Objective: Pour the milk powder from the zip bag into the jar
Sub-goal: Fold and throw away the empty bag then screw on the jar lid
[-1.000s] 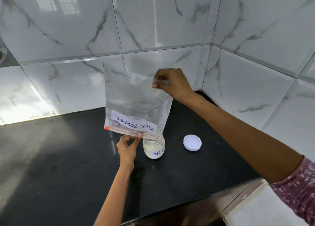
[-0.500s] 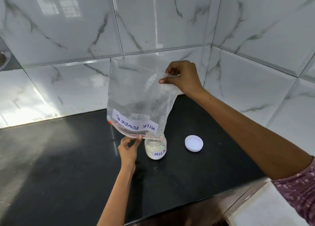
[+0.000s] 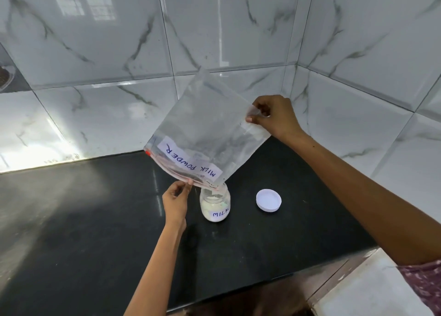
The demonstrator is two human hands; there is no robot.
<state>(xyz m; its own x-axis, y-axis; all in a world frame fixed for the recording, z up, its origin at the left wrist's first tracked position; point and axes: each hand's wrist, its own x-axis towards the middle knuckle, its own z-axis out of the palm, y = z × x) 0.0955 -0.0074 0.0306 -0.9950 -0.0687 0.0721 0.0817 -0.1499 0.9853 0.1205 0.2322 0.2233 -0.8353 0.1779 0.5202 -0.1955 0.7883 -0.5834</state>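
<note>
A clear zip bag (image 3: 205, 127) labelled "MILK POWDER" hangs upside down and tilted, its zip edge low over the jar's mouth. The small glass jar (image 3: 215, 204), labelled "MILK", stands upright on the black counter (image 3: 95, 232) with white powder inside. My left hand (image 3: 176, 200) pinches the bag's zip edge just left of the jar. My right hand (image 3: 274, 116) pinches the bag's raised bottom corner, up and to the right. The bag looks nearly empty, with faint powder residue on its walls.
The jar's white lid (image 3: 268, 200) lies flat on the counter to the right of the jar. Marble-patterned tiled walls (image 3: 238, 29) close the corner behind and on the right. The counter's front edge (image 3: 274, 284) runs along the lower right.
My right hand has swung the bag's bottom corner to the right and lower, tilting the bag more. The left hand stays pinching the zip edge beside the jar.
</note>
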